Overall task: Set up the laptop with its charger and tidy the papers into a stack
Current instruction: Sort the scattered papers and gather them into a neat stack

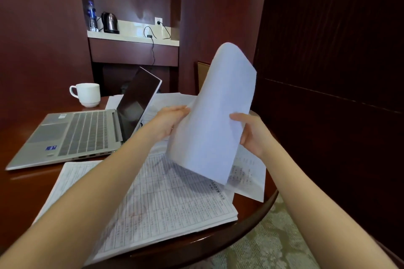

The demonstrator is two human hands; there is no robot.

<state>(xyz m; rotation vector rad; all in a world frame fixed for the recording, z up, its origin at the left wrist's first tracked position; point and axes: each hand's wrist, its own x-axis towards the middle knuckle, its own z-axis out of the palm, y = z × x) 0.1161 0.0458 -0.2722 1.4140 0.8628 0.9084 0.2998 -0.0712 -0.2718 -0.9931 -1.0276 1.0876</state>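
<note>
Holds raised sheets (218, 116) upright over the table (24, 199), pinched at nine o'clock by the left grip (172, 118), at three by the right grip (249, 131). Looks light, floppy, curling at twelve; wants support low on both edges. Leaves other papers (175, 199) flat beneath, laptop (76, 135) at ten.

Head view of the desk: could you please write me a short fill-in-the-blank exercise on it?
The left hand holds one edge of the paper sheaf; the ____ holds the other.
The laptop lid is ____.
The mug is coloured ____.
Missing: right hand; open; white.
</note>
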